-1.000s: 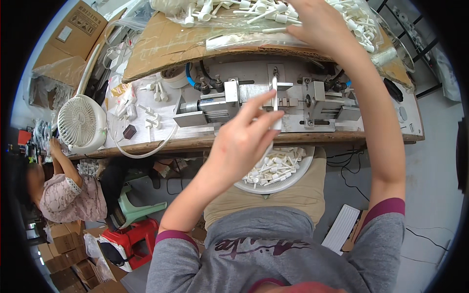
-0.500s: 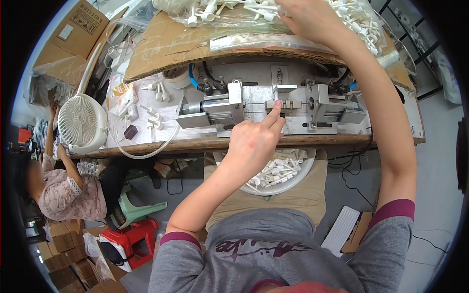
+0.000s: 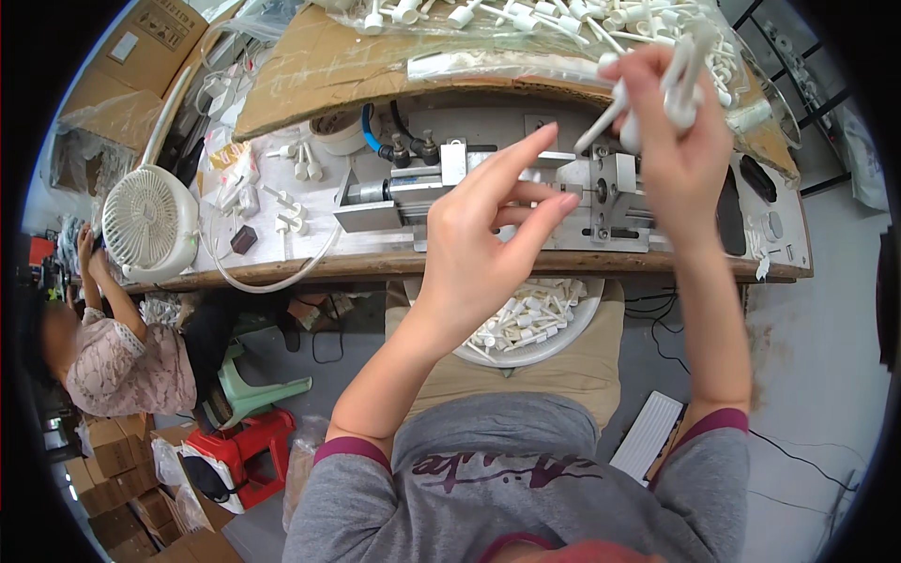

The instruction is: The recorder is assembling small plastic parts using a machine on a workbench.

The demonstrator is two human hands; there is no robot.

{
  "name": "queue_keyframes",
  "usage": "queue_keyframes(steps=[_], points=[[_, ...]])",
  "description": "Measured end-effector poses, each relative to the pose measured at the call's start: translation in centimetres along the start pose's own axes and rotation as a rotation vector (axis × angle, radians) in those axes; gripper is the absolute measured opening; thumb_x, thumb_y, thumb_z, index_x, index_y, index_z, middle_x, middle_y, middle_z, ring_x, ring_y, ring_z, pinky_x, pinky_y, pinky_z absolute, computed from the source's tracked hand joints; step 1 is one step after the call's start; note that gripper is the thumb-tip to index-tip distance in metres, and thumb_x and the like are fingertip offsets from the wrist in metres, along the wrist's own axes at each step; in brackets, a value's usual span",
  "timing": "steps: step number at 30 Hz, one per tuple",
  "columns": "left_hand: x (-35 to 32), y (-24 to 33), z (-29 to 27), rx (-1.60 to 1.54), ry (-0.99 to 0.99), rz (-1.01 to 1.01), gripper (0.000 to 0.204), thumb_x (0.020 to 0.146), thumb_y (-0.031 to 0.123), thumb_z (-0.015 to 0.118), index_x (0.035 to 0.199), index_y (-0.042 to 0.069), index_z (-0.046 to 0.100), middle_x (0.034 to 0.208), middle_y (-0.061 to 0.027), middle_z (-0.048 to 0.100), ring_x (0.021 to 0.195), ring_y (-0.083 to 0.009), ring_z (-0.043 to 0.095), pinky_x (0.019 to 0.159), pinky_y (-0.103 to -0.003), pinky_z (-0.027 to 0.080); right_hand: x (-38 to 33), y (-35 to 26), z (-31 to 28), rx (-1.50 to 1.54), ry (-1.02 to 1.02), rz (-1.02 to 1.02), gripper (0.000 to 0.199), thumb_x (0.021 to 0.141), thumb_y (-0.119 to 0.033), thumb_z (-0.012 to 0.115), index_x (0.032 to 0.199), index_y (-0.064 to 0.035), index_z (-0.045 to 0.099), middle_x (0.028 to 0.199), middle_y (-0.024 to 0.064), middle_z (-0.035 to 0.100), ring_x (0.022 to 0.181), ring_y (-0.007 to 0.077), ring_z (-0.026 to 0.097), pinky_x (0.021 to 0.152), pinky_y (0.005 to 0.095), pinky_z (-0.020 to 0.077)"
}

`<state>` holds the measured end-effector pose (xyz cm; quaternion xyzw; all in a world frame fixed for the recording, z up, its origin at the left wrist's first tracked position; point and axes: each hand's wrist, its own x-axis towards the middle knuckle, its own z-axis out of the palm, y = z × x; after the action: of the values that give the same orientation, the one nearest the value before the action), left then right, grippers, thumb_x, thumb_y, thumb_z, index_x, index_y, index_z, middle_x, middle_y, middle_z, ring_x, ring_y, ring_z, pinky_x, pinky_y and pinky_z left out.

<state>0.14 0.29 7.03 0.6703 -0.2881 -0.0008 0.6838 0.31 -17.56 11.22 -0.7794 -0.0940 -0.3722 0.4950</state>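
My right hand (image 3: 683, 141), smeared by motion, is closed around several white plastic stemmed pieces (image 3: 693, 80) above the right end of a metal clamping fixture (image 3: 612, 197). One thin stem points down and left from its fingers. My left hand (image 3: 483, 230) hovers over the middle of the fixture, thumb and fingers apart, holding nothing I can see. It hides the fixture's centre. Below, on my lap, a white bowl (image 3: 511, 358) holds many similar white pieces (image 3: 535, 319). A larger heap of them (image 3: 563, 17) lies on plastic film over the cardboard at the back.
A cardboard sheet (image 3: 319, 80) overhangs the back of the bench. At left stand a white fan (image 3: 150, 225), loose white pieces (image 3: 291, 214) and a small dark block (image 3: 244, 239). Blue and black air hoses (image 3: 370, 131) reach the fixture. A co-worker (image 3: 131, 366) sits far left.
My right hand has come from the heap down toward the fixture, carrying white pieces. The left hand has lifted its pointing finger off the fixture's centre and spread its fingers.
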Motion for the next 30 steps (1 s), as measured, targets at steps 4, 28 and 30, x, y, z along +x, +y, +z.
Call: queue_keyframes(steps=[4,28,30], points=[[-0.6,0.4,1.1,-0.542,-0.033,-0.308,0.048,0.088,0.002,0.072,0.133,-0.003,0.056,0.117,-0.015,0.067,0.102,-0.0178,0.069,0.088,-0.03,0.057,-5.4,0.1,2.0,0.056,0.027,-0.172,0.016,0.095,-0.015,0.067,0.103,-0.0004,0.066,0.088,0.0048,0.069,0.077,0.0079,0.063,0.067,0.023,0.0503],[-2.2,-3.4,-0.8,0.998,-0.332,0.299,0.025,0.079,0.012,0.075,0.102,0.004,0.072,0.121,-0.0056,0.07,0.064,-0.0221,0.066,0.063,-0.032,0.052,-11.6,-0.6,-0.7,0.565,0.251,0.698,0.042,0.106,-0.033,0.048,0.071,-0.0099,0.048,0.075,0.0029,0.052,0.063,0.0057,0.043,0.057,0.0218,0.0339],[-2.3,-3.5,-0.9,0.994,-0.321,0.284,0.025,0.079,0.014,0.075,0.102,0.005,0.072,0.121,-0.0042,0.07,0.062,-0.0227,0.066,0.061,-0.032,0.053,-11.7,-0.7,-0.5,0.568,0.253,0.732,0.04,0.106,-0.033,0.048,0.073,-0.0107,0.047,0.074,0.0028,0.053,0.063,0.0059,0.043,0.057,0.022,0.0353]])
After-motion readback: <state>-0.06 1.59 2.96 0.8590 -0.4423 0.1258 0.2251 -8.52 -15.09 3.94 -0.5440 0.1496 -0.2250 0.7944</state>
